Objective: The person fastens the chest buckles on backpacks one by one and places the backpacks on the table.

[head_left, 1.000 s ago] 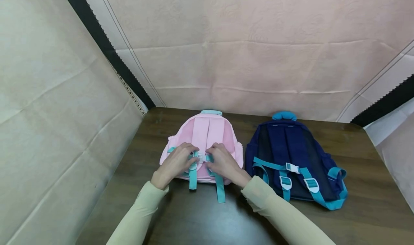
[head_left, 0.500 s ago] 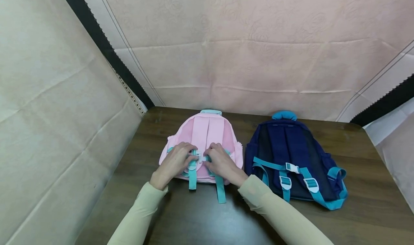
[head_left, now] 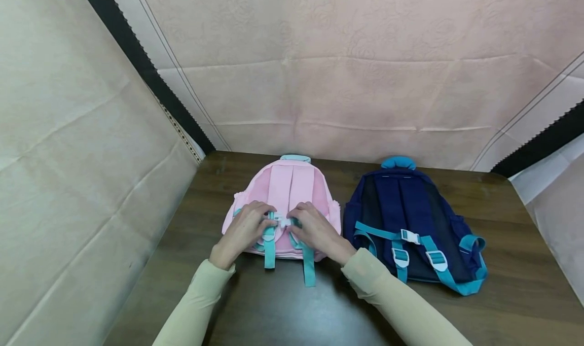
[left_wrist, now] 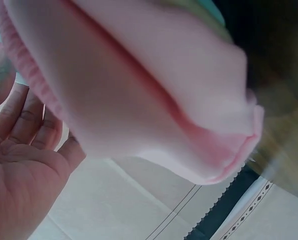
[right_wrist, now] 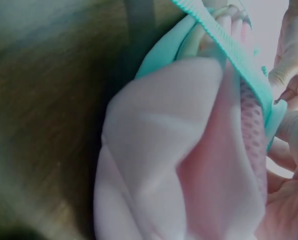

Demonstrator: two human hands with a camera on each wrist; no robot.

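Note:
A small pink backpack [head_left: 290, 183] lies with its shoulder straps up. Across its lower back runs a white chest-strap buckle [head_left: 284, 221] on turquoise webbing. My left hand [head_left: 246, 229] pinches the buckle's left end, thumb below and fingers above. From the other side my right hand [head_left: 317, 228] pinches the right end, its curled fingertips close to the left ones. Turquoise strap ends [head_left: 269, 254] hang toward me past the bag's bottom edge. The bag's pink side [left_wrist: 124, 90] fills much of the left wrist view, hiding the left fingertips. Turquoise webbing [right_wrist: 229, 55] crosses beside the right hand in the right wrist view.
A dark blue backpack [head_left: 388, 199] with turquoise straps lies just right of the pink one, its white chest buckle [head_left: 410, 236] fastened. Both rest on a brown wooden table [head_left: 274, 305]. Pale cloth walls [head_left: 365, 82] stand behind and at the sides.
The head view has shifted slightly, so everything sits a little further left. Both hands keep their pinch, and slightly more of the white buckle shows between them.

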